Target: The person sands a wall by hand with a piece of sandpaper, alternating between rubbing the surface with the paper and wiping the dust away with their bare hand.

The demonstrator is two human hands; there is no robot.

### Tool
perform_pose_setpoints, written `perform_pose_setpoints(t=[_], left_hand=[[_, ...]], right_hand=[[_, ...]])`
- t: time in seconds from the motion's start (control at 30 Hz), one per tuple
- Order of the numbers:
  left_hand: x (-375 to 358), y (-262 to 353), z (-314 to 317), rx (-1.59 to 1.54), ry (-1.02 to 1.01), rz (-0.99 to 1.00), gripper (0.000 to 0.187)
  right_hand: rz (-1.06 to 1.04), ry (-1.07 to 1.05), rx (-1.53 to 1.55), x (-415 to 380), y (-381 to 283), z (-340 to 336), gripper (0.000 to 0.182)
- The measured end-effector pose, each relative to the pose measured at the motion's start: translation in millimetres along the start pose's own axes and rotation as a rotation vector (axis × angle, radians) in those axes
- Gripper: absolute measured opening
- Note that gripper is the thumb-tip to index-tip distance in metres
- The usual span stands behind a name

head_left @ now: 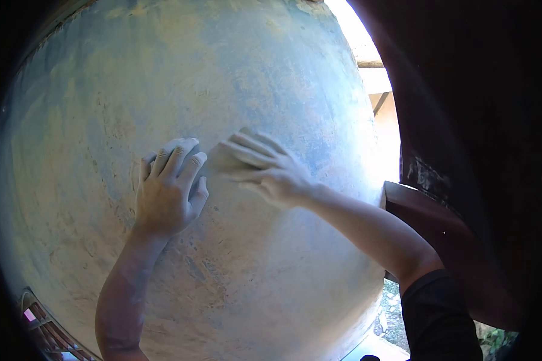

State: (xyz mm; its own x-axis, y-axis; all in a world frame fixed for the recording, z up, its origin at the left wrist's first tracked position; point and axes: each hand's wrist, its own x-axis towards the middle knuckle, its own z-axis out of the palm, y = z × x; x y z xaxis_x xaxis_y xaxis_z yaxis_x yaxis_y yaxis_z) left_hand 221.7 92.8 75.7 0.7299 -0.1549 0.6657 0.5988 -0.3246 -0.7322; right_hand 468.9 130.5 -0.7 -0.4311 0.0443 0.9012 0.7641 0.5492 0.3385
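A very large rounded clay vessel fills most of the view, its surface pale blue-grey with sandy patches. My left hand rests flat on its wall, fingers together and pointing up, coated in grey dust. My right hand lies on the wall just to the right, fingers stretched leftward so the tips nearly meet my left fingertips. I cannot tell whether a small pad or lump of clay sits under my right fingers. Both forearms are dusted grey.
A dark wooden beam or post stands close on the right behind my right arm. Bright daylight shows at the upper right. Stony ground lies below the vessel at lower right, and a rack of small objects at lower left.
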Motion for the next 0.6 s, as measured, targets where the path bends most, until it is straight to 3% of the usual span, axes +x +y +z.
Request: perform_pose_setpoints(t=[0.07,0.13,0.2,0.3,0.33,0.4,0.5,0.6], left_hand=[[0,1,1,0.006,-0.004,-0.005,0.035],[-2,5,1,0.002,-0.020,-0.018,0.035],[-2,6,2,0.016,0.008,0.001,0.033],[-7,7,3,0.029,-0.003,-0.003,0.033],[-9,7,3,0.025,-0.003,-0.004,0.033],[-10,7,2,0.026,0.010,0.006,0.033],[-9,9,2,0.003,0.012,-0.011,0.033],[-7,11,4,0.023,0.019,-0.013,0.032]], right_hand=[[0.026,0.187,-0.132,3,32,-5,0.034],[0.069,0.202,-0.191,12,51,-13,0.035],[0.334,0.440,-0.100,25,67,-17,0.034],[0.469,0.474,-0.115,36,59,-6,0.033],[0.470,0.471,-0.117,35,46,-6,0.033],[0.219,0.220,-0.172,18,11,-1,0.037],[0.168,0.099,-0.264,-13,-27,15,0.040],[0.233,0.190,-0.291,-23,-42,16,0.038]])
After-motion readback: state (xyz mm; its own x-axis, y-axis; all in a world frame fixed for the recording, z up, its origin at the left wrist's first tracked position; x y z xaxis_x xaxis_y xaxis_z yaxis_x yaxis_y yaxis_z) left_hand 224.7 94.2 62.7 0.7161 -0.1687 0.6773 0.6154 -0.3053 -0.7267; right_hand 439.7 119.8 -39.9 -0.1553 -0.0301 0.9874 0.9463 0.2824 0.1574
